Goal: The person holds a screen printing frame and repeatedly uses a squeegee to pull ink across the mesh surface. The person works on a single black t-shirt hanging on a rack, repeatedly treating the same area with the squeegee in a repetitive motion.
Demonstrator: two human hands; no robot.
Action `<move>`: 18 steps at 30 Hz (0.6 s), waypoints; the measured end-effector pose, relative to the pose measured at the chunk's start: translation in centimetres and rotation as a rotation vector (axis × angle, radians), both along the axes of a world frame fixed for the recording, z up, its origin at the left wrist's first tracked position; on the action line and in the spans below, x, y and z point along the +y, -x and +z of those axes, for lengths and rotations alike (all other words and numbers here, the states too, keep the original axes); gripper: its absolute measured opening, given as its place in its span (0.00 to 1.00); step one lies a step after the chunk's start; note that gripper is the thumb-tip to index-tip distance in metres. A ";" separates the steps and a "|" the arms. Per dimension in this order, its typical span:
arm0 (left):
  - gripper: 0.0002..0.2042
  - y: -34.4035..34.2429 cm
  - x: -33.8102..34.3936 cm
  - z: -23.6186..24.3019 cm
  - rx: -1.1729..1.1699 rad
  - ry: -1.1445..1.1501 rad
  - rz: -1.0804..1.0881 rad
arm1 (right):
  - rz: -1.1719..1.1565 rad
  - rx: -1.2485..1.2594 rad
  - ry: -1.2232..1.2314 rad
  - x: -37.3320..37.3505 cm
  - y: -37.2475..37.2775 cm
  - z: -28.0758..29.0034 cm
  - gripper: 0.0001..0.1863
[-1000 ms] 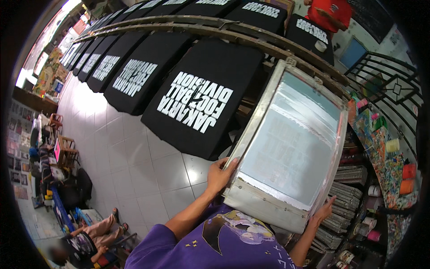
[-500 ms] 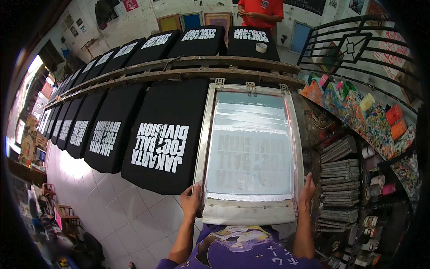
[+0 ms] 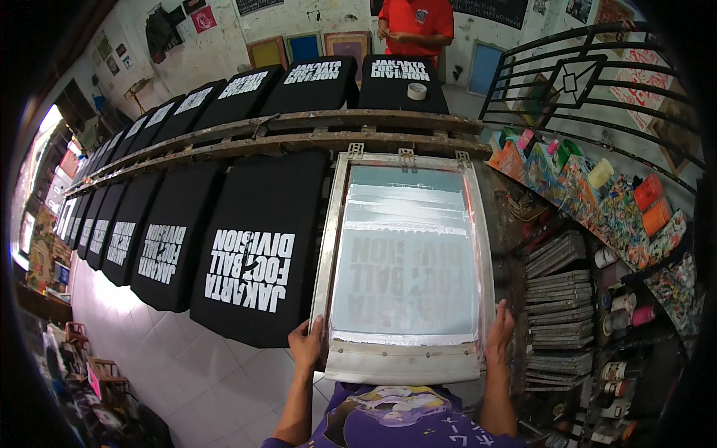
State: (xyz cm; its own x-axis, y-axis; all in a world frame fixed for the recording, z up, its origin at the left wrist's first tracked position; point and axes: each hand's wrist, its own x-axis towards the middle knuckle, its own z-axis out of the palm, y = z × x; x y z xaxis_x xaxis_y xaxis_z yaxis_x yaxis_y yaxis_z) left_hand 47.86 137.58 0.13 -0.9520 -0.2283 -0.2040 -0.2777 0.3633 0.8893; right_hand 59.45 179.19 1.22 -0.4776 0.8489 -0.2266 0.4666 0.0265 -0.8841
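My left hand grips the lower left side of an aluminium screen-printing frame in front of me. My right hand holds its right side, fingers against the rail. The pale mesh shows faint lettering and streaks of white ink, and metal clamps sit on the far edge, at a wooden rail. Left of the frame lies a black T-shirt on a board, printed with bold white lettering.
Two long rows of similar black shirts run leftward, with a tape roll on one. A person in red stands behind. Right are a paint-spattered shelf with containers, stacked screens and a black railing. Tiled floor shows below.
My view has swung round, so the frame that was tilted now appears straight ahead, and more of the back row and wall shows. Both hands remain on the frame's sides.
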 end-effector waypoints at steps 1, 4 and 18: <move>0.21 0.1 0.2 0.4 -0.038 0.005 -0.018 | 0.001 0.020 -0.019 0.5 -0.1 -0.7 0.33; 0.20 0.4 0.3 0.3 -0.109 0.016 -0.049 | 0.011 0.018 -0.097 1.7 -0.3 -2.6 0.32; 0.23 0.1 0.5 -3.1 -0.041 0.177 -0.002 | 0.037 -0.048 -0.094 0.5 0.0 -3.7 0.23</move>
State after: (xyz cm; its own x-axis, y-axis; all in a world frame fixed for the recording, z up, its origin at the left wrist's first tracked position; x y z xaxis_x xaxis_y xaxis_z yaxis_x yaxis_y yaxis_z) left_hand 47.79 138.08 -3.00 -0.9442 -0.2619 -0.1996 -0.3115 0.5135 0.7995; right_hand 59.45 179.72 -2.46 -0.4990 0.8497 -0.1700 0.5059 0.1264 -0.8533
